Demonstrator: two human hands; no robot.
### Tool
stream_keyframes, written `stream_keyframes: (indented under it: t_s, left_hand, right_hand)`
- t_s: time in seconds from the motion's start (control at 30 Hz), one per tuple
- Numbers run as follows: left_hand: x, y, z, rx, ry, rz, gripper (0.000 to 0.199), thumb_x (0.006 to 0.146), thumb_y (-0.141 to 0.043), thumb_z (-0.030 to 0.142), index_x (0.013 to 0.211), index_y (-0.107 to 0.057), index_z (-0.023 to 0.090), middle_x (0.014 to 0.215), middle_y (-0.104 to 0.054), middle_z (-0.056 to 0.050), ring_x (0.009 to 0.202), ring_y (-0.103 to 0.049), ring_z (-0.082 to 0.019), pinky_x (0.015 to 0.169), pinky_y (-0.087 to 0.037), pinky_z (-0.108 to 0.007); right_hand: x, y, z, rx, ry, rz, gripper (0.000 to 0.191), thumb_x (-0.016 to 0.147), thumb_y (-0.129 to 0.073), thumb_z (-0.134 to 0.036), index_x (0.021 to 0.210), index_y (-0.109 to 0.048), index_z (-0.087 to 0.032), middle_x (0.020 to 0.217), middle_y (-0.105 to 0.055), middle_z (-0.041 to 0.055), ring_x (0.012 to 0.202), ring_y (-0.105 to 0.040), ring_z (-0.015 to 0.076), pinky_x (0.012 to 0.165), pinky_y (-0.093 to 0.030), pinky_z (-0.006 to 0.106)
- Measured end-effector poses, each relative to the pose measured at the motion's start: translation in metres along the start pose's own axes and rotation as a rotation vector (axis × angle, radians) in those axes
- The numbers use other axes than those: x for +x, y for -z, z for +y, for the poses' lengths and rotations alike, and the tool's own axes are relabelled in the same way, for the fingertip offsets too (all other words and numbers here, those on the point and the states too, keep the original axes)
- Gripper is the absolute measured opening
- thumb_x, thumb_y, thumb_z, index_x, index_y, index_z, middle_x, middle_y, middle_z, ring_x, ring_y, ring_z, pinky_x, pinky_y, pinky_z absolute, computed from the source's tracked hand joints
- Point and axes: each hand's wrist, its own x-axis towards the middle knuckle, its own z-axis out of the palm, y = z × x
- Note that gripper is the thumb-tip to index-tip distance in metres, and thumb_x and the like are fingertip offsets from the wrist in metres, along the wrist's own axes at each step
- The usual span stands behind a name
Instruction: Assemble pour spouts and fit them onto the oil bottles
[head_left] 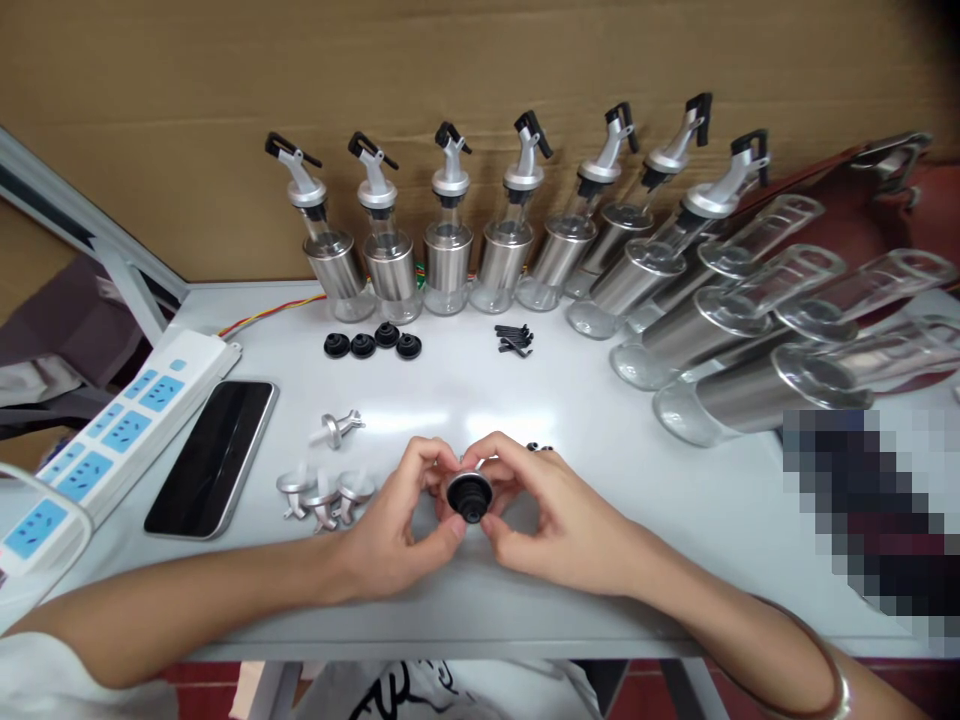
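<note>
Between my two hands, just over the front part of the table, is a bottle pourer top (470,496) with its black ribbed stopper turned toward me. My left hand (409,510) grips its left side with thumb and fingers. On the other side my right hand (536,505) pinches it the same way. The spout end is hidden behind the fingers. Left of my left hand lie several silver pourer spouts (321,500). Some small black parts (534,447) show partly behind my right hand.
Several glass bottles with steel sleeves and pourers (448,250) line the back; open-necked bottles (720,310) stand at right. Black stoppers (363,345) and thin black levers (513,339) lie mid-table. A phone (214,460) and a power strip (120,430) occupy the left.
</note>
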Motion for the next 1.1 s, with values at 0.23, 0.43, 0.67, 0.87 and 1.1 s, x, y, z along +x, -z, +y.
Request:
stream_keyframes:
  t_s: [0.23, 0.43, 0.67, 0.87, 1.1]
  left_hand:
    - [0.0009, 0.0012, -0.0006, -0.04, 0.009, -0.004, 0.028, 0.089, -0.055, 0.025, 0.105, -0.033, 0.025, 0.091, -0.041, 0.0, 0.079, -0.049, -0.015, 0.072, -0.041, -0.03]
    - [0.0026, 0.0006, -0.0006, -0.048, 0.018, 0.002, 0.033, 0.08, -0.056, 0.013, 0.102, -0.034, 0.025, 0.091, -0.04, 0.001, 0.08, -0.049, -0.014, 0.072, -0.04, -0.028]
    - [0.0053, -0.0021, 0.0019, -0.031, 0.027, 0.035, 0.03, 0.076, -0.054, 0.009, 0.095, -0.035, 0.023, 0.089, -0.041, 0.002, 0.075, -0.047, -0.012, 0.068, -0.039, -0.025]
    - [0.0025, -0.001, 0.0046, -0.049, 0.084, 0.012, 0.031, 0.072, -0.053, 0.008, 0.089, -0.033, 0.023, 0.08, -0.041, 0.005, 0.063, -0.042, -0.009, 0.06, -0.035, -0.023]
    - [0.0029, -0.001, 0.0082, -0.018, 0.114, -0.001, 0.028, 0.069, -0.05, 0.009, 0.087, -0.034, 0.023, 0.076, -0.043, 0.005, 0.061, -0.041, -0.009, 0.056, -0.034, -0.022]
  right_hand:
    - [-0.0005, 0.0006, -0.0004, -0.036, 0.005, -0.002, 0.035, 0.07, -0.055, -0.014, 0.103, -0.046, -0.023, 0.077, -0.063, -0.0012, 0.07, -0.062, 0.0151, 0.06, -0.048, 0.025]
    - [-0.0016, 0.001, -0.0024, -0.066, 0.036, 0.023, 0.031, 0.07, -0.053, -0.013, 0.099, -0.048, -0.022, 0.076, -0.064, -0.0011, 0.068, -0.064, 0.0149, 0.055, -0.046, 0.023]
    - [-0.0005, 0.0045, -0.0059, -0.095, 0.005, -0.022, 0.033, 0.07, -0.052, -0.011, 0.102, -0.05, -0.02, 0.076, -0.067, 0.0004, 0.068, -0.064, 0.0152, 0.052, -0.043, 0.021]
    - [-0.001, 0.0045, -0.0053, -0.121, -0.001, -0.082, 0.031, 0.072, -0.052, -0.011, 0.102, -0.052, -0.019, 0.073, -0.066, -0.0008, 0.068, -0.063, 0.0147, 0.049, -0.039, 0.019]
    - [-0.0001, 0.0032, -0.0033, -0.098, 0.001, -0.098, 0.025, 0.073, -0.05, -0.011, 0.097, -0.052, -0.017, 0.077, -0.069, 0.0018, 0.065, -0.062, 0.0133, 0.055, -0.044, 0.021]
